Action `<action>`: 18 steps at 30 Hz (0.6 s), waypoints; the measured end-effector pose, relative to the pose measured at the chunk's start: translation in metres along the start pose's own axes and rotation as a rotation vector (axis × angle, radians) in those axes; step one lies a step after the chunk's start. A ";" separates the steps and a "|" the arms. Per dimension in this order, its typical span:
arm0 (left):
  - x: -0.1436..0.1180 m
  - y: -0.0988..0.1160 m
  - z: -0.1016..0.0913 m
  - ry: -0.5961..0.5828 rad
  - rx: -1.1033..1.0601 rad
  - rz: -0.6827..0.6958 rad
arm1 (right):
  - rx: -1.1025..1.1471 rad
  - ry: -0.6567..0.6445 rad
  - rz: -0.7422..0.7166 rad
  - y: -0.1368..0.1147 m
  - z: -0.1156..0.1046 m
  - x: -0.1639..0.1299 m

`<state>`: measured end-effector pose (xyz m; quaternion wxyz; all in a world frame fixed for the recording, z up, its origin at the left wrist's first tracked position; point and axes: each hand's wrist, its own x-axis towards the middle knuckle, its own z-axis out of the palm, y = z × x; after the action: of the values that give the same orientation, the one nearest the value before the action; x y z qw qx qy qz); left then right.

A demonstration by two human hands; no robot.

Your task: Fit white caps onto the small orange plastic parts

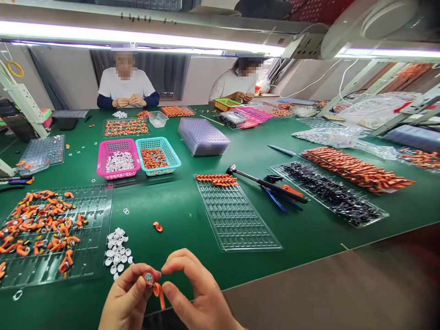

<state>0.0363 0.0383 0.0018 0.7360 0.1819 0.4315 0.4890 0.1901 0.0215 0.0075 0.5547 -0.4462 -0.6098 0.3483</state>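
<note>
Near the table's front edge, my left hand (pixel 129 298) pinches a small orange part (pixel 157 289) between thumb and fingers. A round grey metallic face shows on its top end, and a curved orange tail hangs below. My right hand (pixel 195 291) is just to the right, its thumb and forefinger apart beside the part, with nothing visible between them. Beyond my left hand lies a pile of white round caps (pixel 118 250). Two small orange-and-black round pieces (pixel 157 226) lie farther out on the green tabletop.
To the left, a clear tray (pixel 92 247) carries many orange parts. Ahead are a pink basket (pixel 103 172), a blue basket (pixel 177 160), a slotted clear tray (pixel 240 224), a hammer (pixel 271 184) and blue-handled pliers (pixel 274 200). Two people (pixel 125 85) work across the table.
</note>
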 end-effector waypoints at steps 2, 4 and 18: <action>0.000 0.000 0.001 -0.007 -0.045 -0.033 | -0.043 -0.020 -0.045 -0.002 0.002 -0.001; 0.001 0.000 0.001 -0.002 -0.061 -0.046 | -0.092 -0.025 -0.075 -0.002 0.004 -0.002; -0.001 -0.005 0.003 0.026 0.191 0.203 | -0.085 -0.053 -0.094 0.007 0.005 -0.008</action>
<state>0.0416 0.0355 0.0007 0.6564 0.2876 0.4650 0.5198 0.1864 0.0174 -0.0028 0.5347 -0.4306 -0.6589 0.3075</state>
